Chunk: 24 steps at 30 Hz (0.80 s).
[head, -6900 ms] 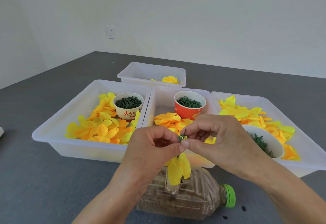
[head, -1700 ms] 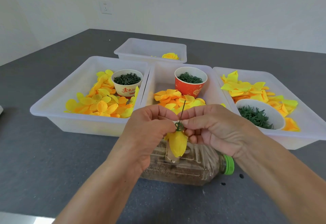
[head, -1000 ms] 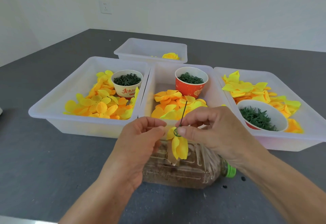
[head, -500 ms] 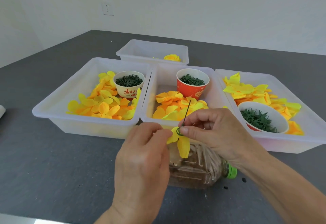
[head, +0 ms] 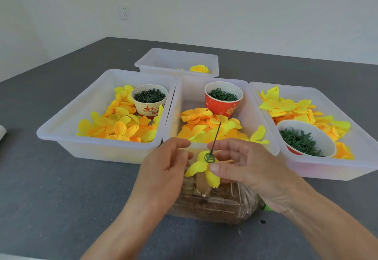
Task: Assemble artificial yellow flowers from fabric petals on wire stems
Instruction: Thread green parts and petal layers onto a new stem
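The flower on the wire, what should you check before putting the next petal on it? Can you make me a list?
1. Green wire stem points up and is free to take another petal: ok.
2. Green round disc sits on top of the yellow petals already threaded: ok.
3. Right hand has hold of the flower: cannot tell, its fingers are around the petals but the contact is hidden.
4. Left hand is free to fetch a petal: ok, fingers relaxed and holding nothing.
5. More petals within reach in the middle tray: ok.
6. Plastic bottle lies steady under the hands: cannot tell.
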{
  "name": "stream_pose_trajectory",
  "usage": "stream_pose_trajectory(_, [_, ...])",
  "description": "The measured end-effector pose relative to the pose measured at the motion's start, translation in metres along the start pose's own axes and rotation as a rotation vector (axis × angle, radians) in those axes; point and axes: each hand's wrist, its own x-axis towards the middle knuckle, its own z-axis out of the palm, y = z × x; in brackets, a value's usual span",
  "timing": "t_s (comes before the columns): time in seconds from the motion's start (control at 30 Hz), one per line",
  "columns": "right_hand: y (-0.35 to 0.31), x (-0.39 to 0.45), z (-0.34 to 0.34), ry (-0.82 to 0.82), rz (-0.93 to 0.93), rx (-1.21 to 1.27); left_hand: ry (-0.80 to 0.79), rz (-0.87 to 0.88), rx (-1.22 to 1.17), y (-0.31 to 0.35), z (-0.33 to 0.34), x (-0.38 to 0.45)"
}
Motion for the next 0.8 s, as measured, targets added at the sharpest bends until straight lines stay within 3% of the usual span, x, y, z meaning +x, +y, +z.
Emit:
stream_pose_trajectory(0.17, [-0.003, 0.002, -0.003, 0.009, 0.011, 0.097, -0.239, -0.183, -0.290, 0.009, 0.000, 0.016])
stream_pose_trajectory(0.43, [-0.004, 0.001, -0.007, 0.056, -0.032, 0.206, -0.181, -0.248, -0.603, 0.007, -0.004, 0.030])
stream_pose_trajectory(0.6, [-0.001, -0.006, -0.003, 0.050, -0.035, 0.141, -0.297, -0.155, -0.476, 0.002, -0.010, 0.019])
stream_pose_trajectory(0.8, [-0.002, -0.010, 0.007, 0.121, -0.122, -0.110, -0.257, -0.022, -0.358, 0.008, -0.013, 0.011])
